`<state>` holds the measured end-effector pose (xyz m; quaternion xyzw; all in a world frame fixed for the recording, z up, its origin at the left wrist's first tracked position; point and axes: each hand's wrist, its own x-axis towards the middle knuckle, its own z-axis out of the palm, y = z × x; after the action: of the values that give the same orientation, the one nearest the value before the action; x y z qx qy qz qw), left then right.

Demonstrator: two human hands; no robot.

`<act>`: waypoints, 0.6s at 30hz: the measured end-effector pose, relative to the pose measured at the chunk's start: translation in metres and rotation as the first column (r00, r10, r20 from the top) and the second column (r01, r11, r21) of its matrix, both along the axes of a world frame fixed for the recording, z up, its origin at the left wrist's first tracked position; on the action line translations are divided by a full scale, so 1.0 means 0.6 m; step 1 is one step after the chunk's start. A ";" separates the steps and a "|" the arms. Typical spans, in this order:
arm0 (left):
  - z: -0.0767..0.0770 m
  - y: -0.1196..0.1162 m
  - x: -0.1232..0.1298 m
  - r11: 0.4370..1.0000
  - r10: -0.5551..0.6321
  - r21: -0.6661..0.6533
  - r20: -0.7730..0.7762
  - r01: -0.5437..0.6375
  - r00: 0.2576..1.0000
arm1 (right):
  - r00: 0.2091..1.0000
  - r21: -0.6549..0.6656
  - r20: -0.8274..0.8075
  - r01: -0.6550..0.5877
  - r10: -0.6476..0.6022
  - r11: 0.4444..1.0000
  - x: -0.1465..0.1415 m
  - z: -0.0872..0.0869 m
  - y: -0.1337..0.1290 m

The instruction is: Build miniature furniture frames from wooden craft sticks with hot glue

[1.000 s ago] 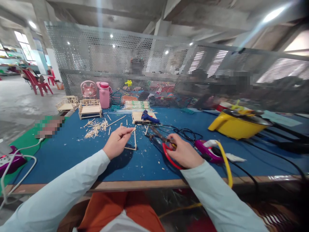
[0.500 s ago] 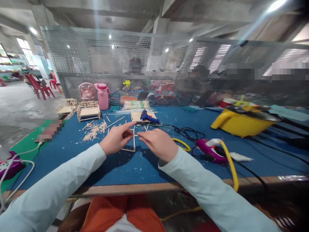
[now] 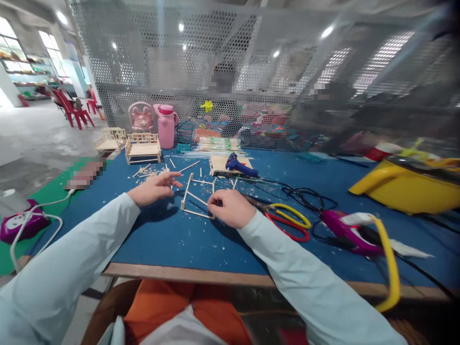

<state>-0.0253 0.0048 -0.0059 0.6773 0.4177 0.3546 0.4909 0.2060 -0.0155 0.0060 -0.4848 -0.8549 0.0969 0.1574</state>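
Observation:
A small frame of pale wooden sticks (image 3: 197, 197) lies on the blue table mat. My right hand (image 3: 232, 207) has its fingers pinched together at the frame's right side, holding it there. Left of the frame, my left hand (image 3: 154, 188) hovers with its fingers apart and nothing in them, near a scatter of cut sticks (image 3: 149, 172). Behind the frame, a blue glue gun (image 3: 240, 166) rests on a flat wooden piece (image 3: 216, 165). Scissors with yellow and red handles (image 3: 291, 216) lie just right of my right hand.
Two small wooden benches (image 3: 143, 149) (image 3: 111, 140) and a pink bottle (image 3: 166, 127) stand at the back left. A yellow pan (image 3: 413, 187), a purple power strip (image 3: 352, 232) and cables are on the right. Perforated metal screening (image 3: 143, 62) rises behind.
My left hand has moved left, off the frame, and its fingers have opened. The view has tilted down and shifted left, bringing the frame and scissors into fuller sight.

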 end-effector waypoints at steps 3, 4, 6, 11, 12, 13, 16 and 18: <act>-0.015 -0.009 0.008 0.989 -0.141 0.039 -0.108 0.146 0.984 | 0.998 -0.009 0.004 -0.059 0.059 0.998 0.004 0.000 0.003; -0.019 -0.011 0.012 0.985 -0.152 0.065 -0.139 0.162 0.979 | 0.996 -0.014 0.009 -0.083 0.083 0.996 0.005 0.000 0.003; -0.024 -0.013 0.020 0.978 -0.151 0.119 -0.173 0.173 0.973 | 0.992 -0.015 0.025 -0.127 0.127 0.992 0.006 0.000 0.004; -0.030 -0.011 0.028 0.970 -0.121 0.181 -0.222 0.163 0.967 | 0.988 -0.019 0.039 -0.150 0.151 0.989 0.007 -0.002 0.004; -0.031 -0.011 0.028 0.970 -0.114 0.185 -0.232 0.159 0.966 | 0.988 -0.029 0.038 -0.150 0.151 0.988 0.007 -0.002 0.004; -0.031 -0.011 0.028 0.970 -0.109 0.189 -0.238 0.156 0.965 | 0.987 -0.039 0.038 -0.152 0.153 0.988 0.008 -0.001 0.004; -0.032 -0.013 0.029 0.968 -0.089 0.208 -0.241 0.141 0.967 | 0.985 -0.076 0.053 -0.160 0.164 0.984 0.011 -0.001 0.006; -0.032 -0.014 0.030 0.969 -0.074 0.214 -0.235 0.125 0.969 | 0.982 -0.097 0.069 -0.167 0.174 0.981 0.012 -0.002 0.006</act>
<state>-0.0075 -0.0036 -0.0249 0.7850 0.3926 0.2957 0.3770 0.2130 -0.0118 0.0049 -0.4197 -0.8934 0.1302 0.0932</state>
